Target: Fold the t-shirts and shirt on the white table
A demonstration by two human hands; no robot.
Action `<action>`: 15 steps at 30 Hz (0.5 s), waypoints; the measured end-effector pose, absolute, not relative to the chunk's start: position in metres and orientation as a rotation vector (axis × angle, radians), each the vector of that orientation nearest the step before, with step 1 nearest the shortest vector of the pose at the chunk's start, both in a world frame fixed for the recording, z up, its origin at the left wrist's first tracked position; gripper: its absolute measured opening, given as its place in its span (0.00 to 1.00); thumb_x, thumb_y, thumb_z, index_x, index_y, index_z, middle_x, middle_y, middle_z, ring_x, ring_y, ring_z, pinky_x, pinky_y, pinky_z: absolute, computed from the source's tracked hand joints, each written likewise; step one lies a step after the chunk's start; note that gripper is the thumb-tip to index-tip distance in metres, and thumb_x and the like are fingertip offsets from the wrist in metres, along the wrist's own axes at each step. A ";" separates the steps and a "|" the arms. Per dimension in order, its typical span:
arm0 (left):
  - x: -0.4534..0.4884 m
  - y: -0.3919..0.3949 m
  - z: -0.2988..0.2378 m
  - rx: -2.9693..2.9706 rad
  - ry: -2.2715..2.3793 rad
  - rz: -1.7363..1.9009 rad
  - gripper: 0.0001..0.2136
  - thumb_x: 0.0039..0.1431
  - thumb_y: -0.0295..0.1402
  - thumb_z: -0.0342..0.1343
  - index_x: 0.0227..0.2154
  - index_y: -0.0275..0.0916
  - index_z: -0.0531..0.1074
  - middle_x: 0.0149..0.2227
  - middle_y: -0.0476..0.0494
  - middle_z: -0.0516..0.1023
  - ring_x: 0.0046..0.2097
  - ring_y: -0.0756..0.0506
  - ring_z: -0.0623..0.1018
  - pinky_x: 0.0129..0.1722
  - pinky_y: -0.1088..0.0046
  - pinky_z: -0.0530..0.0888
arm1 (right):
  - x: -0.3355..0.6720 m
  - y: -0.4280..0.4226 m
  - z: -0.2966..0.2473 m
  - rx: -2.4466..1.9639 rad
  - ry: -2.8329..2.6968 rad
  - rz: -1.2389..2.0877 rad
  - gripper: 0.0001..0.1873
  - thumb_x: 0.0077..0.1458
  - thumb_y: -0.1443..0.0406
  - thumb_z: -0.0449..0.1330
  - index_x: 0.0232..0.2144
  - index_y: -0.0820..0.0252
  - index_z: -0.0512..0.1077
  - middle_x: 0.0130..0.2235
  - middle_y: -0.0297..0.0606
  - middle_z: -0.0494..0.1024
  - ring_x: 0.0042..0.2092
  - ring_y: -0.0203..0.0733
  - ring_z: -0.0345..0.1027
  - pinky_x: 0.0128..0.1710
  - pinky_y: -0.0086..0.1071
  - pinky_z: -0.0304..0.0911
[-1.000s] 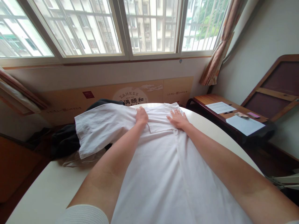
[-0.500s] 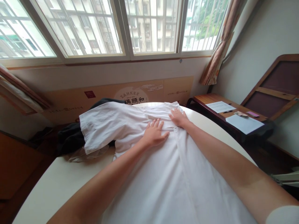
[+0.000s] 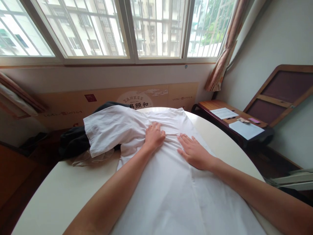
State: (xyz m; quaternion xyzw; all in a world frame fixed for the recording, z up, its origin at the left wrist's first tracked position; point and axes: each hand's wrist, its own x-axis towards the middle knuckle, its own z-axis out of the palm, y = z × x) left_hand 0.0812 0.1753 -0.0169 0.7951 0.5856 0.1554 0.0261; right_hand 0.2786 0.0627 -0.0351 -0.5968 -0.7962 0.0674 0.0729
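While on the shirt [image 3: 156, 195], left fingers [image 3: 156, 128] curled, right fingers [image 3: 188, 143] splayed.

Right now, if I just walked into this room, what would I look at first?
You'd first see a big white shirt spread out on a round cream table, right in the middle. The left hand and the right hand rest on it side by side, and the right hand's fingers are spread wide. Above them, a wide barred window fills the top of the view, with tall buildings outside.
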 end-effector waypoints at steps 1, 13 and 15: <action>0.080 0.175 -0.017 2.454 1.817 0.445 0.28 0.68 0.39 0.46 0.67 0.35 0.64 0.73 0.33 0.60 0.70 0.32 0.63 0.69 0.54 0.60 | 0.278 0.049 -0.035 -1.775 -2.409 0.206 0.38 0.73 0.50 0.41 0.77 0.62 0.47 0.77 0.47 0.46 0.78 0.53 0.37 0.75 0.58 0.38; 0.120 0.216 0.014 2.608 1.504 0.196 0.29 0.71 0.38 0.41 0.70 0.32 0.59 0.75 0.32 0.56 0.75 0.35 0.56 0.72 0.56 0.53 | 0.265 -0.081 -0.038 -1.327 -2.556 0.134 0.56 0.65 0.40 0.55 0.77 0.52 0.27 0.75 0.50 0.46 0.76 0.68 0.42 0.69 0.73 0.49; 0.140 0.227 0.008 2.619 1.348 0.096 0.29 0.72 0.40 0.39 0.72 0.38 0.57 0.76 0.41 0.55 0.76 0.39 0.55 0.73 0.61 0.53 | 0.265 -0.081 -0.043 -1.194 -2.627 0.007 0.52 0.67 0.42 0.55 0.78 0.55 0.34 0.74 0.51 0.51 0.76 0.63 0.46 0.71 0.67 0.52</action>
